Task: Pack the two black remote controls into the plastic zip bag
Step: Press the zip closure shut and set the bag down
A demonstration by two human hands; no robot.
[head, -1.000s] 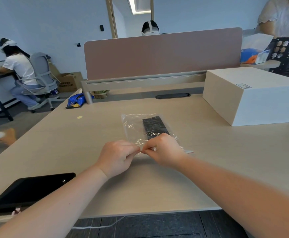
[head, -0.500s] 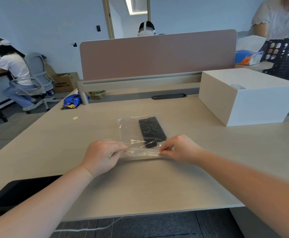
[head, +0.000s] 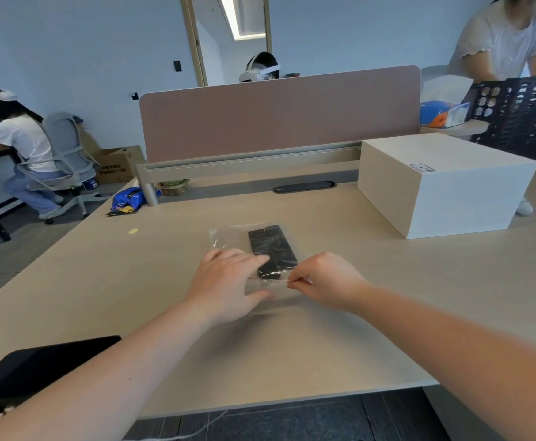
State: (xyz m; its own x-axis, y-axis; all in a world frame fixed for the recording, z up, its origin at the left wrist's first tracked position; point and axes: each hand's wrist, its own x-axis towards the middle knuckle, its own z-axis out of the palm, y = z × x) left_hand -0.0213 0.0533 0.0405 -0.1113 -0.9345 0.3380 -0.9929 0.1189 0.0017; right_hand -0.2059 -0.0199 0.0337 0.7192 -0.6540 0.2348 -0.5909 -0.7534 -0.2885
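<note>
The room is bright and evenly lit; a ceiling light strip (head: 239,19) glows through the doorway ahead. My left hand (head: 225,286) is smeared with motion blur, and soft shadow spreads on the desk (head: 292,351) beneath it. My right hand (head: 327,281) is sharper. Thin glints of glare run across the plastic bag (head: 228,233). The wide lens bends the desk edge and stretches my forearms near the bottom corners. The person at the top right (head: 511,36) is blurred.
</note>
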